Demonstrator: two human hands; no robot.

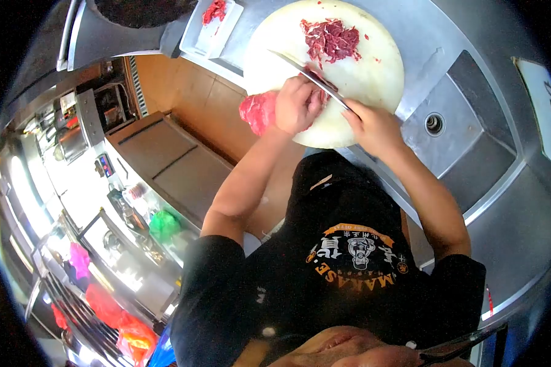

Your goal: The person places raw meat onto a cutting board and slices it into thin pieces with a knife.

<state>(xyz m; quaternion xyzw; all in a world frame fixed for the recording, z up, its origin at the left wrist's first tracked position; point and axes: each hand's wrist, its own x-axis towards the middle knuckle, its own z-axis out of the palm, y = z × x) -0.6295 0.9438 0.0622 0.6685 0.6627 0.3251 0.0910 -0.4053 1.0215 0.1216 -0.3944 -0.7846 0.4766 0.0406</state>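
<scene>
My left hand (296,104) presses with curled fingers on a large piece of raw red meat (258,112), which sticks out to the left of it. In my right hand (373,127) is the handle of a knife (315,79). The blade lies slantwise just beyond my left knuckles, at the cut end of the meat. Under both is a round white cutting board (269,37). A pile of thin meat slices (330,40) rests on its far part, with small scraps around it. The fingertips of my left hand are partly hidden.
A white plastic tray (193,40) with a little meat stands at the board's left. To the right is a metal sink with a drain (434,124). A white sign (540,104) is at the far right. Brown cabinets (165,162) stand at the left.
</scene>
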